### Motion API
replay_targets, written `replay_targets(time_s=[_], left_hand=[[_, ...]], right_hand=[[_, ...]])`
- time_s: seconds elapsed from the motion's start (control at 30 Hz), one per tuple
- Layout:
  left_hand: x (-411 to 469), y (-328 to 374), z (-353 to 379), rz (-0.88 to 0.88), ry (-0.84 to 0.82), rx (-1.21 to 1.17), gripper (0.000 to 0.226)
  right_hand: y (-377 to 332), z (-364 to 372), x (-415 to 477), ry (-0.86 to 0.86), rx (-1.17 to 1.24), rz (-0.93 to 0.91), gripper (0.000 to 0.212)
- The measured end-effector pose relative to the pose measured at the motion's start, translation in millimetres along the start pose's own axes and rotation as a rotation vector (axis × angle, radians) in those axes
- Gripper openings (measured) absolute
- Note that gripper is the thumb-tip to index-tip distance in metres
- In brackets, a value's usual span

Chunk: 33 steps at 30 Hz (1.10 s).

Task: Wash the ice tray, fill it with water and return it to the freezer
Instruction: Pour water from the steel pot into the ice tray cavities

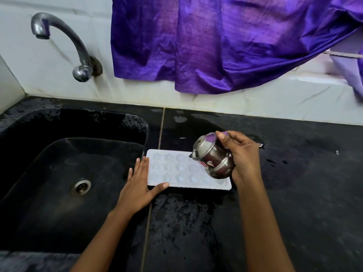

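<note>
Tray [176, 169] lies lengthwise left to right on the counter [294, 173]; flat-fingered left hand [140, 185] steadies its left end, right hand [243, 156] grips a tilted steel pot [212, 156] over its right end.

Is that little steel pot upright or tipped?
Tipped. The steel pot, gripped by the right hand, leans with its mouth pointing left over the white ice tray.

light: soft, even | glare: faucet [59, 42] sheen | edges: wide-angle bend | focus: mostly sharp

Wet black counter [294, 193]; black sink [59, 173]; white tiled wall [59, 61]; purple cloth [216, 46]
</note>
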State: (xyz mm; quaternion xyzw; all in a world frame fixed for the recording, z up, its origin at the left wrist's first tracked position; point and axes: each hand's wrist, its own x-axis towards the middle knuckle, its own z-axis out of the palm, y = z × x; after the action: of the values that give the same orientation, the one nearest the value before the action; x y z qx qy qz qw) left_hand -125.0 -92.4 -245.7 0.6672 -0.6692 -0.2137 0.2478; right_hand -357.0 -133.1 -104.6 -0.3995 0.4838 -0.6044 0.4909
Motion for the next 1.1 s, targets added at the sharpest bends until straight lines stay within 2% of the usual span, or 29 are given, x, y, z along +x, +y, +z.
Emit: replay_targets(time_s=[0.33,1.1], left_hand=[[-1,2,-1,-0.002,0.000,0.001,0.111],[-2,5,-3,-0.004,-0.003,-0.003,0.110]], right_hand=[[-2,7,-3,-0.012,-0.082,-0.046,0.010],[-10,9,-3,-0.005,-0.109,-0.090,0.015]])
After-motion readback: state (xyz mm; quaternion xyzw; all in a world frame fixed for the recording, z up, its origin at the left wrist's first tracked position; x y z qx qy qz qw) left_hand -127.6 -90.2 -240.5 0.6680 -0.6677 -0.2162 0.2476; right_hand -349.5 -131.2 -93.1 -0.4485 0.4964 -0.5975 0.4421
